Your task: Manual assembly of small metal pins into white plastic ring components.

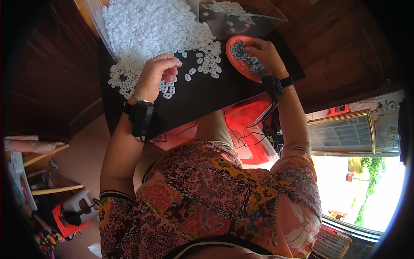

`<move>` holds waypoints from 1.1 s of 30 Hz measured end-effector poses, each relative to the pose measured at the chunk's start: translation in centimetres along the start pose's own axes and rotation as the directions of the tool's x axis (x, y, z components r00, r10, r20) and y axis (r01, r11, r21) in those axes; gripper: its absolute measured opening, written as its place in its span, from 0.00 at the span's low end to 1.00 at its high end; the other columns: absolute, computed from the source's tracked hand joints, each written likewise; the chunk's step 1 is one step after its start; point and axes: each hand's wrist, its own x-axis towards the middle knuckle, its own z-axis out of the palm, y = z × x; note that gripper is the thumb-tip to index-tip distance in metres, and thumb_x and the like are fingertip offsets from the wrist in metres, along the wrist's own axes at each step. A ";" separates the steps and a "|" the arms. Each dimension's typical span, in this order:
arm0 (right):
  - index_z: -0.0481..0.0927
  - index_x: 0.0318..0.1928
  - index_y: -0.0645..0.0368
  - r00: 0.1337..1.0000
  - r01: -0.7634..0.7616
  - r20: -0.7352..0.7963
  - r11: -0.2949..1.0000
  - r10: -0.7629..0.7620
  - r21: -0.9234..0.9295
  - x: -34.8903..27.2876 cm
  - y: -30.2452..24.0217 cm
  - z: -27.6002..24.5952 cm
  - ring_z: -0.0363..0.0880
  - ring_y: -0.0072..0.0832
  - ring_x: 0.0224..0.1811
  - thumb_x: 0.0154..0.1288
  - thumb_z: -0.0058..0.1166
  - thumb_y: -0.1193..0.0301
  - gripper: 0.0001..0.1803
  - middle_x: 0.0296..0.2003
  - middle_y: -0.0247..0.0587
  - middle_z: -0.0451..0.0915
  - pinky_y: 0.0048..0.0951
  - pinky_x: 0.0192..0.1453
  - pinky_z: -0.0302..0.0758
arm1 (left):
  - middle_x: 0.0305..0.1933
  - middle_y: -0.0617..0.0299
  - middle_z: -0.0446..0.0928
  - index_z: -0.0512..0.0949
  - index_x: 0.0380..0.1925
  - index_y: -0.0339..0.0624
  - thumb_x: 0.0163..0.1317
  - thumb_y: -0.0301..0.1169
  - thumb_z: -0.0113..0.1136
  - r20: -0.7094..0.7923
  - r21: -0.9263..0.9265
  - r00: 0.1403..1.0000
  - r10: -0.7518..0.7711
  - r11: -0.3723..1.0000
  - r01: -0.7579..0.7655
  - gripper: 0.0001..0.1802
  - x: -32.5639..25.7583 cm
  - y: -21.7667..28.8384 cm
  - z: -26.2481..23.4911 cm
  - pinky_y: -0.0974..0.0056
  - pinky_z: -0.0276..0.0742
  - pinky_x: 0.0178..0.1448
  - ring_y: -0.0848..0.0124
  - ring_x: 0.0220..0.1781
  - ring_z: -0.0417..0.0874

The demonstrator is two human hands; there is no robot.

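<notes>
I cannot read any word, number or sign from where I look. On the white two-hole pieces (187, 77) I can find no letter that is readable, and it is the same on the orange plate (233, 64) and the clear bin (103, 34). The black devices on my left wrist (142, 118) and on my right wrist (271, 86) show me no readable mark. The pale flat object (17, 166) at the left is too small and blurred for reading.

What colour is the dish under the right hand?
The dish is orange-red; the head view shows it best.
</notes>
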 end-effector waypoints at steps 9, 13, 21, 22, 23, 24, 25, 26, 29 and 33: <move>0.79 0.38 0.62 0.994 0.088 0.023 0.923 -0.105 0.375 -0.9 -8.2 7.9 0.73 0.14 0.32 0.64 0.53 0.67 0.10 0.30 0.30 0.79 0.17 0.37 0.69 | 0.20 0.67 0.73 0.78 0.26 0.40 0.59 0.34 0.53 -0.052 -0.131 0.996 0.071 0.988 -0.078 0.10 -0.8 0.2 1.0 0.76 0.62 0.25 0.81 0.19 0.69; 0.79 0.38 0.62 0.993 0.098 0.010 0.871 -0.117 0.482 -0.8 -9.0 10.8 0.72 0.14 0.31 0.64 0.53 0.67 0.10 0.30 0.29 0.79 0.17 0.36 0.69 | 0.20 0.67 0.73 0.78 0.27 0.40 0.60 0.33 0.53 -0.089 -0.121 0.991 0.099 0.987 -0.110 0.09 -1.0 0.8 1.5 0.77 0.62 0.25 0.82 0.20 0.68; 0.79 0.38 0.65 0.986 0.081 0.091 0.877 -0.140 0.473 -0.5 -9.8 12.7 0.71 0.14 0.31 0.65 0.52 0.69 0.11 0.28 0.29 0.77 0.17 0.37 0.68 | 0.20 0.67 0.70 0.74 0.27 0.38 0.62 0.33 0.50 -0.124 0.038 0.962 0.245 0.969 -0.242 0.10 -1.5 1.1 2.0 0.76 0.62 0.25 0.82 0.21 0.66; 0.79 0.38 0.65 0.986 0.080 0.094 0.877 -0.141 0.473 -0.4 -9.7 12.8 0.71 0.14 0.31 0.65 0.52 0.69 0.11 0.28 0.29 0.77 0.17 0.37 0.68 | 0.20 0.67 0.70 0.74 0.27 0.38 0.62 0.33 0.50 -0.126 0.037 0.961 0.245 0.970 -0.242 0.10 -1.5 1.1 2.0 0.76 0.62 0.25 0.82 0.21 0.66; 0.79 0.38 0.65 0.985 0.074 0.100 0.874 -0.139 0.481 -0.4 -9.5 12.9 0.71 0.15 0.31 0.66 0.52 0.69 0.10 0.29 0.30 0.77 0.17 0.38 0.69 | 0.20 0.67 0.70 0.74 0.27 0.38 0.62 0.33 0.50 -0.128 0.036 0.961 0.246 0.969 -0.243 0.10 -1.5 1.1 2.0 0.76 0.62 0.25 0.82 0.20 0.66; 0.79 0.38 0.65 0.985 0.068 0.106 0.870 -0.137 0.488 -0.4 -9.5 13.0 0.71 0.15 0.32 0.66 0.52 0.69 0.10 0.29 0.30 0.77 0.17 0.38 0.69 | 0.20 0.67 0.70 0.74 0.27 0.38 0.62 0.33 0.50 -0.130 0.036 0.960 0.246 0.969 -0.244 0.10 -1.6 1.1 1.9 0.76 0.62 0.24 0.82 0.20 0.66; 0.79 0.38 0.65 0.985 0.067 0.106 0.870 -0.136 0.489 -0.4 -9.5 13.1 0.71 0.15 0.32 0.66 0.52 0.69 0.10 0.29 0.30 0.77 0.17 0.38 0.69 | 0.20 0.67 0.70 0.74 0.27 0.38 0.62 0.33 0.50 -0.130 0.036 0.961 0.245 0.969 -0.243 0.10 -1.5 1.0 1.9 0.76 0.62 0.24 0.82 0.20 0.66; 0.79 0.39 0.65 0.984 0.061 0.117 0.865 -0.137 0.498 -0.4 -9.5 13.1 0.72 0.15 0.33 0.66 0.52 0.69 0.10 0.30 0.30 0.78 0.18 0.40 0.70 | 0.20 0.68 0.70 0.74 0.27 0.38 0.62 0.33 0.50 -0.129 0.039 0.960 0.249 0.969 -0.245 0.10 -1.5 1.0 1.9 0.76 0.62 0.24 0.82 0.20 0.66; 0.78 0.39 0.65 0.983 0.035 0.134 0.851 -0.123 0.523 -0.4 -9.5 13.3 0.74 0.16 0.35 0.66 0.52 0.69 0.10 0.32 0.32 0.78 0.18 0.43 0.72 | 0.19 0.68 0.69 0.74 0.27 0.38 0.62 0.33 0.50 -0.130 0.046 0.960 0.247 0.969 -0.243 0.10 -1.4 0.9 1.9 0.76 0.62 0.24 0.82 0.20 0.66; 0.78 0.39 0.66 0.983 0.018 0.149 0.851 -0.112 0.525 -0.4 -9.2 13.2 0.75 0.17 0.38 0.65 0.52 0.69 0.10 0.34 0.33 0.79 0.19 0.46 0.73 | 0.19 0.68 0.69 0.74 0.27 0.37 0.61 0.33 0.51 -0.125 0.051 0.965 0.231 0.973 -0.227 0.10 -1.4 1.0 2.0 0.76 0.61 0.24 0.83 0.20 0.65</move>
